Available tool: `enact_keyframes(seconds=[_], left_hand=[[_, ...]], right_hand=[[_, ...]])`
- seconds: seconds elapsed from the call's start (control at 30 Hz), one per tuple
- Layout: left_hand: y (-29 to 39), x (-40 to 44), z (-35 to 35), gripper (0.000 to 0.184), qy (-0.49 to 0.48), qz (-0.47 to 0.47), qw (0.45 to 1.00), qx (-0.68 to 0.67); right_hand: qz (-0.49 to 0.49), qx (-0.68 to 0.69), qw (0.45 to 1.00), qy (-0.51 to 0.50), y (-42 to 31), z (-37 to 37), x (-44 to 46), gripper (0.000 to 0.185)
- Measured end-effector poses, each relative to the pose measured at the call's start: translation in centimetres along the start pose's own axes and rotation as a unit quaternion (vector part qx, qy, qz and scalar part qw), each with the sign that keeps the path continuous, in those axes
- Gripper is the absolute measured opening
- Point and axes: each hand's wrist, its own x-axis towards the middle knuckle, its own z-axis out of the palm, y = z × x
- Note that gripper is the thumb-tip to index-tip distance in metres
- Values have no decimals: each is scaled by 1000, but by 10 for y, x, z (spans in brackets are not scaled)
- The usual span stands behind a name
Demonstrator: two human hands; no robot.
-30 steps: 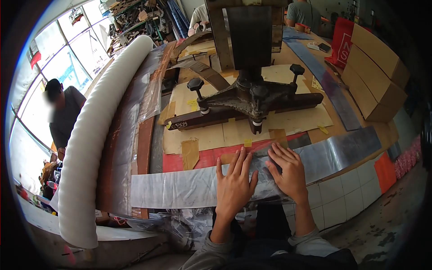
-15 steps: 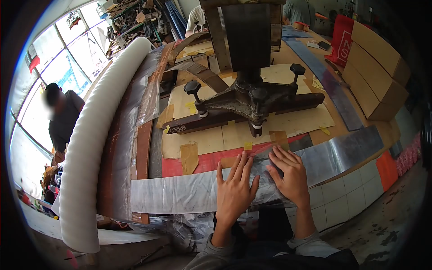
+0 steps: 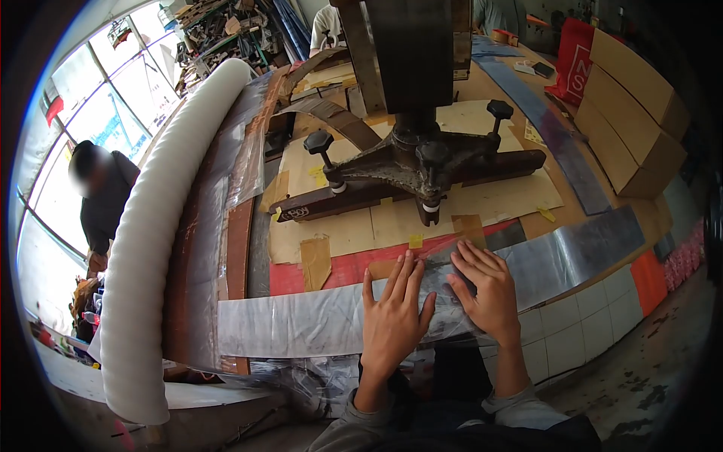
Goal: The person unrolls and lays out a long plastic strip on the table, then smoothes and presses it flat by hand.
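Observation:
Both of my hands lie on a long, shiny grey-white strip of sheet material (image 3: pixel 294 325) along the front edge of the table. My left hand (image 3: pixel 395 316) rests flat near its middle, fingers stretched forward and thumb apart. Just right of it is my right hand (image 3: pixel 486 294), with fingers extended and slightly bent. Neither hand holds anything. Beyond my fingertips runs a red sheet edge (image 3: pixel 290 277) with tan tape (image 3: pixel 315 264) across it. Over a pale board (image 3: pixel 331 239) stands a dark metal press head (image 3: pixel 429 162) with black knobs and a long bar.
A thick white foam roll (image 3: pixel 143 226) lies along the left side. Cardboard boxes (image 3: pixel 625 120) and a red bag (image 3: pixel 570 64) stand at the right. A blue-grey strip (image 3: pixel 546 132) curves along the right side. One person (image 3: pixel 105 192) stands at left; others are partly visible behind the press.
My hands stay almost in the same place on the strip. The view shifts very slightly, and the person at left has moved a little.

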Motion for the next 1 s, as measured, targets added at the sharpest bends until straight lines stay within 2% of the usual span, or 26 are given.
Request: enact_keyframes(seconds=[0.6, 0.77, 0.87, 1.0], left_hand=[[-1, -3, 3, 44, 23, 9, 1000, -3], [-4, -6, 10, 36, 74, 17, 997, -5], [-4, -6, 10, 34, 77, 11, 997, -15], [-6, -7, 11, 37, 134, 17, 991, -19]], right_hand=[[-6, -2, 1000, 20, 3, 4, -2, 35], [-5, 27, 999, 22, 6, 4, -1, 32], [5, 87, 995, 40, 8, 1, 2, 29], [49, 293, 951, 85, 16, -18, -2, 27]])
